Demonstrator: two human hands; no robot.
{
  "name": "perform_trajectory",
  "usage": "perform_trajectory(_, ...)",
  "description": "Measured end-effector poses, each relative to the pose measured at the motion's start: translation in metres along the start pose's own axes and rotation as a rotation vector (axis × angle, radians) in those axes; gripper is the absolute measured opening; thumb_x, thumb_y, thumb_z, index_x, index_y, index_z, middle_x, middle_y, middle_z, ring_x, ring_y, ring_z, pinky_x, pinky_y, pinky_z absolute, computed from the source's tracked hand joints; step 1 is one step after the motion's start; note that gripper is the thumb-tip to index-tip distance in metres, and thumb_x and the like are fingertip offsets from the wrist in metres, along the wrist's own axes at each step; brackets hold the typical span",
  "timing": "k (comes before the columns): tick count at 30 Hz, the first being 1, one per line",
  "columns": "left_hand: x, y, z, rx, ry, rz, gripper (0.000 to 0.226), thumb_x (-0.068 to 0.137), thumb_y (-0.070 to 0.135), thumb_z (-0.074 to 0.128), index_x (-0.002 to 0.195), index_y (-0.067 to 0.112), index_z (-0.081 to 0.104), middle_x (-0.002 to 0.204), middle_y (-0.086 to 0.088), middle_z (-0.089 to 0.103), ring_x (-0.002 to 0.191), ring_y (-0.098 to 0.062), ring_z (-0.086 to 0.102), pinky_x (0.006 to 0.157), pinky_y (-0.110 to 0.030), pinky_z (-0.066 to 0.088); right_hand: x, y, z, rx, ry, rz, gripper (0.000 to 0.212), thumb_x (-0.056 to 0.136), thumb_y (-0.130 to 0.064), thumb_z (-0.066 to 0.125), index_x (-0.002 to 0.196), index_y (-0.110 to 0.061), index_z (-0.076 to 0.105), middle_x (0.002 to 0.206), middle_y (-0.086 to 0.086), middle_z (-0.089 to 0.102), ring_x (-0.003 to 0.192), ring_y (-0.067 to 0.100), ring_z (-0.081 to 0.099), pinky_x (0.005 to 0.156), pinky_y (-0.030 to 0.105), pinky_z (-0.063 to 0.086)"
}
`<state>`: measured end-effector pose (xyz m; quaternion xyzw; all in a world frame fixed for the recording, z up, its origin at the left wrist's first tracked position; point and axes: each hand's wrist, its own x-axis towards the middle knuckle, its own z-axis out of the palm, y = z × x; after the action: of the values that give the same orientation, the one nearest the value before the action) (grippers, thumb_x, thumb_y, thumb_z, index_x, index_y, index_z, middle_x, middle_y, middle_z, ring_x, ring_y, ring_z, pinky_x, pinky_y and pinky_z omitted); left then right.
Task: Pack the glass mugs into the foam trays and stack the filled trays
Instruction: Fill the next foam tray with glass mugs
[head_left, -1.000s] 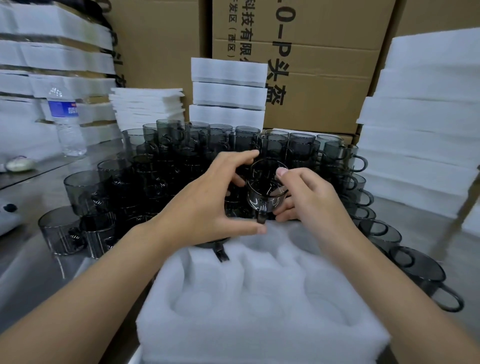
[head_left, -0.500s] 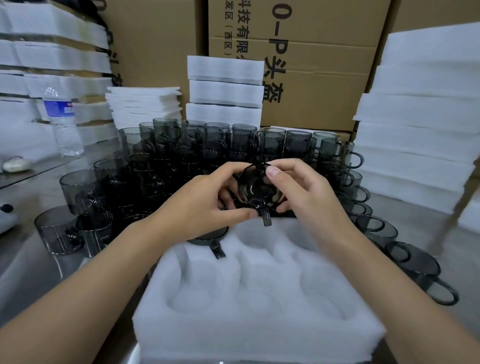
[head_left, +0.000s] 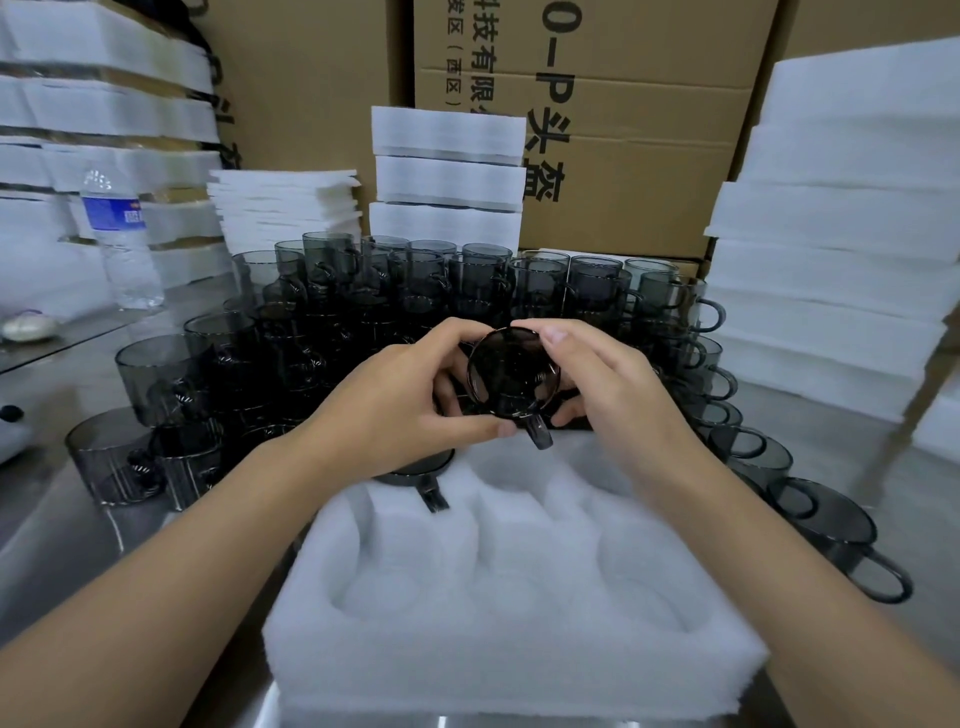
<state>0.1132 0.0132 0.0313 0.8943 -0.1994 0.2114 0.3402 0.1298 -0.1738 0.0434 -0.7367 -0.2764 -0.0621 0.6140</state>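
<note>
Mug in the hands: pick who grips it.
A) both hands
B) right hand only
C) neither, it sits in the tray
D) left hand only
A: the left hand and the right hand both curl their fingers round the mug, held above the tray with its handle pointing down.

water bottle (head_left: 120, 244) at left, cardboard boxes (head_left: 623, 130) behind
</note>
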Motion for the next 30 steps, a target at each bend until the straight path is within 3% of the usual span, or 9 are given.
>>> perform_trajectory(3,-0.0002,-0.0011,0.0004,0.004,0.018,-0.025,0.062,0.058,0.067,0.071,0.113,0.049,0.048,0.084,0.019,0.066,0.066,0.0,0.065,0.069,-0.032,0.054,-0.0002,-0.0016,-0.0005,0.0,0.034,0.009,0.024,0.098,-0.031,0.045,0.103,-0.033,0.068,0.113,0.004,0.061,0.076,0.009,0.06,0.065,0.025,0.045)
perform_trajectory(6,-0.001,0.0007,0.0001,0.029,0.028,-0.032,0.061,0.053,0.073,0.066,0.107,0.051,0.047,0.084,0.023,0.066,0.066,0.001,0.064,0.069,-0.031,0.054,-0.0004,-0.0029,-0.0007,0.016,0.06,0.016,0.02,0.091,-0.038,0.048,0.096,-0.034,0.068,0.108,-0.003,0.062,0.07,0.005,0.061,0.062,0.022,0.045)
perform_trajectory(11,-0.0016,0.0039,-0.0011,0.052,0.038,-0.007,0.059,0.054,0.072,0.065,0.106,0.051,0.046,0.1,0.034,0.058,0.069,0.0,0.064,0.067,-0.03,0.053,-0.001,-0.0017,-0.0009,-0.055,0.098,-0.023,0.005,0.085,-0.032,0.066,0.087,-0.032,0.071,0.092,-0.01,0.067,0.071,0.013,0.063,0.062,0.017,0.045)
perform_trajectory(14,-0.002,0.0041,-0.0011,0.063,0.048,-0.016,0.06,0.051,0.072,0.066,0.104,0.049,0.048,0.094,0.032,0.06,0.068,-0.001,0.063,0.065,-0.029,0.051,-0.0012,-0.0006,-0.0011,-0.075,0.121,-0.035,0.004,0.079,-0.029,0.073,0.082,-0.032,0.072,0.084,-0.01,0.07,0.07,0.016,0.065,0.06,0.019,0.047)
perform_trajectory(16,-0.0019,0.0036,-0.0009,0.041,0.039,-0.025,0.061,0.05,0.072,0.068,0.102,0.047,0.05,0.085,0.03,0.063,0.066,-0.002,0.063,0.065,-0.029,0.051,-0.0007,0.0004,-0.002,-0.082,0.161,-0.032,0.005,0.081,-0.028,0.071,0.077,-0.03,0.073,0.074,-0.012,0.07,0.062,0.008,0.064,0.056,0.014,0.044)
perform_trajectory(21,-0.0027,0.0034,-0.0023,0.013,-0.029,-0.017,0.053,0.052,0.072,0.067,0.094,0.041,0.059,0.073,0.03,0.063,0.062,-0.002,0.061,0.058,-0.016,0.046,0.0004,0.0019,-0.0041,-0.091,0.211,0.051,0.017,0.082,-0.025,0.068,0.065,-0.022,0.072,0.06,-0.009,0.067,0.044,0.004,0.059,0.043,0.012,0.039)
perform_trajectory(26,-0.0041,0.0052,-0.0043,0.072,-0.071,-0.005,0.061,0.054,0.074,0.063,0.087,0.023,0.067,0.074,0.008,0.066,0.067,-0.01,0.06,0.064,-0.041,0.052,0.0008,0.0041,-0.0044,-0.154,0.16,0.077,0.023,0.081,-0.025,0.065,0.066,-0.008,0.07,0.052,-0.006,0.063,0.04,0.004,0.055,0.043,0.013,0.037)
perform_trajectory(30,-0.0036,0.0063,-0.005,0.046,-0.144,-0.031,0.044,0.055,0.071,0.063,0.083,0.037,0.066,0.08,0.01,0.068,0.076,-0.012,0.063,0.072,-0.044,0.052,0.0,0.0054,-0.0032,-0.21,0.11,0.09,0.022,0.08,-0.025,0.065,0.065,-0.01,0.07,0.053,-0.003,0.063,0.043,0.004,0.055,0.046,0.014,0.039)
